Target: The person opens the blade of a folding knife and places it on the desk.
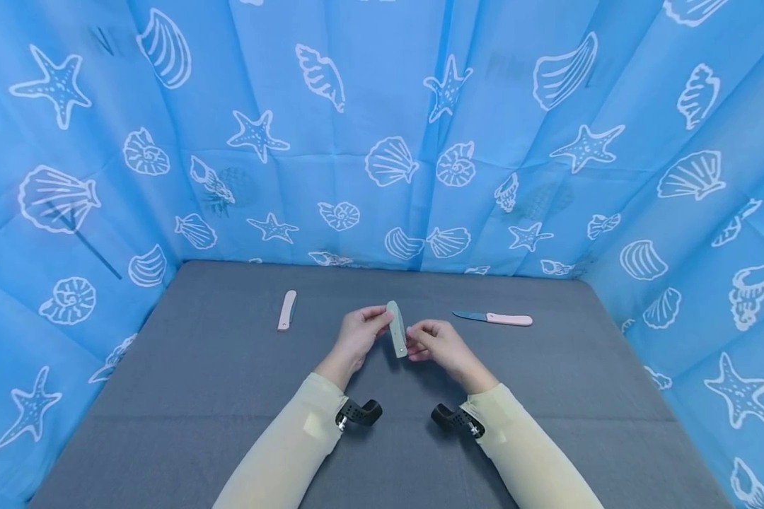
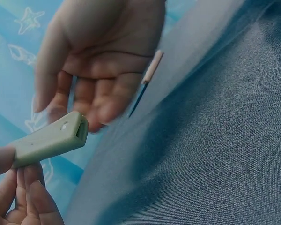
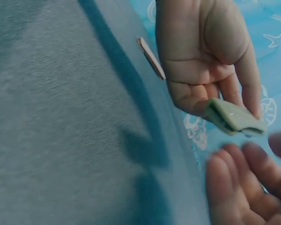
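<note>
Over the middle of the table, my left hand pinches a pale green folding knife by its far end, between thumb and fingers. The knife's handle stands tilted, with its near end and rivet showing in the left wrist view. Its blade appears folded into the handle. My right hand is close to the knife's right side, fingers loosely bent. In the right wrist view, the right hand's fingers are blurred and apart from the green knife, the thumb spread away from them.
To the left on the grey table lies a folded pink knife. On the right, another pink knife lies with its dark blue blade out, the tip towards the left. A blue curtain with shells and starfish surrounds the table.
</note>
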The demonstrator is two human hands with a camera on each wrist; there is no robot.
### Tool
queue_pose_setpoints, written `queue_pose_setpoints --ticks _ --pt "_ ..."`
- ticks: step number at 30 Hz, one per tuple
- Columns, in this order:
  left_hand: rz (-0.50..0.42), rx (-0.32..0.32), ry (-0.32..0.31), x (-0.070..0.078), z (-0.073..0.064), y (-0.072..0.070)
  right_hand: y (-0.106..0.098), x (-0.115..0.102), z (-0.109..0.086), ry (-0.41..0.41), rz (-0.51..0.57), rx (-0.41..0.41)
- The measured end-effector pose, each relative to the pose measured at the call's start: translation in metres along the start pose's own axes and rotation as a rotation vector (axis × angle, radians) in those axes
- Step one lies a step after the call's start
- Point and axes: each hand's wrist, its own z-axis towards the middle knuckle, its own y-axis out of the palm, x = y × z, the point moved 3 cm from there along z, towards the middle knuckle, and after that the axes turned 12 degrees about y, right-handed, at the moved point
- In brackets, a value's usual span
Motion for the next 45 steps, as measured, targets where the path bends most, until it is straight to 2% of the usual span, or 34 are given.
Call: queue_pose_setpoints --ticks 6,9,16,24,34,40,45 --pt "0.018 -0.015 -0.004 0.000 0.000 0.001 -0.001 -0.012 0.007 -0.065 -0.024 0.170" --pt "0.021 -0.032 -0.009 -0.001 0.000 0.002 0.000 -0.015 0.008 -0.070 -0.032 0.195" --pt "0.031 -0.058 -0.006 -0.002 -0.001 0.004 0.009 -0.043 -0.018 -0.075 -0.063 0.219" --pt "0.035 -0.048 -0.019 -0.001 -0.003 0.004 0.006 -0.013 0.012 -0.074 -0.050 0.236" --pt "0.043 -0.067 -0.013 -0.001 -0.001 0.008 0.004 -0.011 0.009 -0.076 -0.086 0.255" --pt "0.061 -0.067 -0.007 -0.001 -0.003 0.007 0.006 -0.010 0.010 -0.042 -0.124 0.269" --pt "0.057 -0.060 -0.004 -0.002 -0.003 0.006 0.009 -0.009 0.011 -0.050 -0.116 0.278"
